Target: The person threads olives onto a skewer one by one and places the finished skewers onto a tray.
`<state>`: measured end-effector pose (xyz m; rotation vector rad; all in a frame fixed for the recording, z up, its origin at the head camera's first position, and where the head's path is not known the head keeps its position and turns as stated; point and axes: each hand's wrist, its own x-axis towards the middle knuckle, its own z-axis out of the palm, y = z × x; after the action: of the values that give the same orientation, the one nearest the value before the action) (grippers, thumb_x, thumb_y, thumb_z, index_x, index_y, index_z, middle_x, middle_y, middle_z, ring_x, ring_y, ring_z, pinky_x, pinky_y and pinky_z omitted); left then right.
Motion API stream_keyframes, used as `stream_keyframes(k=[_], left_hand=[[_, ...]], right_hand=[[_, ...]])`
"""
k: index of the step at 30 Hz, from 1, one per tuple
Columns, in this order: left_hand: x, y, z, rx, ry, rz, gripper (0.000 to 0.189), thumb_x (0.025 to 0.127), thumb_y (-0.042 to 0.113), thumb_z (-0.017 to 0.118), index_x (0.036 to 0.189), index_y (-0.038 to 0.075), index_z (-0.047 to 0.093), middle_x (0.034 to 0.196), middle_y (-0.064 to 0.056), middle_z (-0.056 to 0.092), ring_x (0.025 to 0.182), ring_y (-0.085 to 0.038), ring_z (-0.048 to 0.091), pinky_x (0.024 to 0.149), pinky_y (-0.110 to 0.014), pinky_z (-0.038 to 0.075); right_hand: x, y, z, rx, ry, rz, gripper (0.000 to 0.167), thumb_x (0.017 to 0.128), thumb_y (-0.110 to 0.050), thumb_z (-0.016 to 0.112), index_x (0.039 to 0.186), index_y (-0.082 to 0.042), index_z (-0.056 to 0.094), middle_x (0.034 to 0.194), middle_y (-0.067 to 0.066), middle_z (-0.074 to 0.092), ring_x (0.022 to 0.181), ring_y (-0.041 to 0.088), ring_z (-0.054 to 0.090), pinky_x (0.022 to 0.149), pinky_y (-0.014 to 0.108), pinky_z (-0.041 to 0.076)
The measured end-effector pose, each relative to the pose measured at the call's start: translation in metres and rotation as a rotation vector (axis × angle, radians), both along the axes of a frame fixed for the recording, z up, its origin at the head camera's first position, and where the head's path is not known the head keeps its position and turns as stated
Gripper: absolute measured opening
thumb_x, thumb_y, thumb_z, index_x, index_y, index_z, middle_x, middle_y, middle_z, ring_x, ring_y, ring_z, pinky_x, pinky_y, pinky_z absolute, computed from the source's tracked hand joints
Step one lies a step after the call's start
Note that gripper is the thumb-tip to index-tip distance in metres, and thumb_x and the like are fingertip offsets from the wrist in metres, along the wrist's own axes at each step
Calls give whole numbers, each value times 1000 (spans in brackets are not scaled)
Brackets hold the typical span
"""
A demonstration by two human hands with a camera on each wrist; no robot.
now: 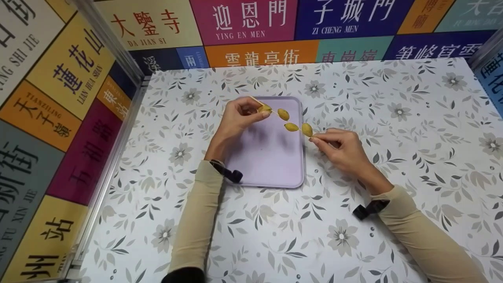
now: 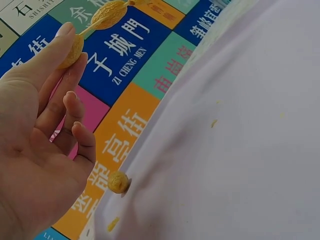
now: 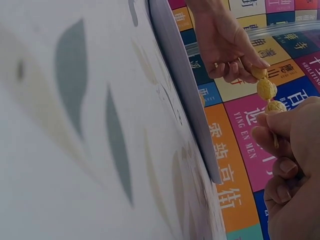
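Observation:
A thin stick carries several wrinkled golden-yellow oval pieces (image 1: 307,129), which look like small fruits, held slanting over the lilac tray (image 1: 271,165). My left hand (image 1: 237,116) pinches the piece at the stick's far end between thumb and fingertips; its other fingers curl loosely. At the opposite end, my right hand (image 1: 342,149) pinches the stick just below the last piece (image 3: 276,107). In the left wrist view, a loose yellow ball (image 2: 118,182) lies by the tray's edge, along with small yellow crumbs (image 2: 214,123). The left hand covers that part of the tray in the head view.
The tray rests on a table with a grey floral cover (image 1: 342,236). Panels with coloured lettered blocks (image 1: 243,19) stand behind the table and along its left side (image 1: 67,78). Each wrist wears a black camera strap (image 1: 371,208).

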<state>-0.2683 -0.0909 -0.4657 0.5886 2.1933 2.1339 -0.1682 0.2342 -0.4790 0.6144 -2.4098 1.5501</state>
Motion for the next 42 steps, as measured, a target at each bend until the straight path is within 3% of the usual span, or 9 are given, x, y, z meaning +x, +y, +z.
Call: stream_keyframes(k=[9,18,21,25,27,30,35,38,42], left_hand=[[0,1,-1,-72,9,-14,17,87,16,93,99,10,82,93,1,74,78,-15,62,70,-25,50],[-1,3,0,-93,30,-32,17,91,19,90,101,13,78,96,-2,81,81,-17,64,76,-28,51],[-2,3,0,-109,40,-48,19,92,20,89,105,11,78,100,-4,82,85,-20,66,79,-30,51],[-4,1,1,-166,34,-50,31,94,27,88,120,15,79,112,-1,82,103,-25,68,88,-36,50],[-5,-2,2,-193,24,-25,39,94,31,87,130,17,78,120,1,80,114,-29,67,96,-43,50],[-7,-6,2,-248,16,69,45,99,34,82,140,17,73,129,1,78,123,-29,65,102,-49,50],[-11,-12,-2,-373,10,255,42,107,17,68,147,7,66,143,-11,73,129,-27,62,110,-45,49],[-13,-13,-7,-488,28,268,42,107,10,66,148,2,64,148,-15,69,138,-29,61,121,-42,44],[-12,-13,-12,-717,93,238,39,105,11,68,144,7,69,143,-11,72,139,-34,60,121,-51,44]], right_hand=[[-2,0,-4,15,31,-9,18,92,0,84,105,-12,88,76,2,70,64,8,50,57,19,36],[-2,0,-5,-1,51,5,17,93,0,84,105,-10,88,74,3,70,62,9,50,55,19,35],[-2,1,-5,-1,48,3,18,93,1,83,106,-10,88,75,4,71,63,8,53,56,18,37],[-1,0,-3,-2,48,-20,18,94,3,81,107,-8,87,74,6,70,64,6,53,57,17,38],[0,-2,-1,-4,53,-36,16,95,2,80,107,-6,87,72,7,66,64,5,50,57,17,36],[3,-4,4,-2,63,-56,13,96,1,79,105,-4,87,70,8,62,63,4,46,56,17,33],[5,-7,9,5,73,-52,12,96,1,79,105,-2,86,69,8,61,63,4,46,56,17,33],[1,-3,3,3,63,-42,14,95,0,81,106,-5,87,70,7,64,62,6,47,55,17,34],[-3,1,-4,1,63,-22,16,95,-3,82,108,-10,87,71,4,65,61,8,49,54,19,35]])
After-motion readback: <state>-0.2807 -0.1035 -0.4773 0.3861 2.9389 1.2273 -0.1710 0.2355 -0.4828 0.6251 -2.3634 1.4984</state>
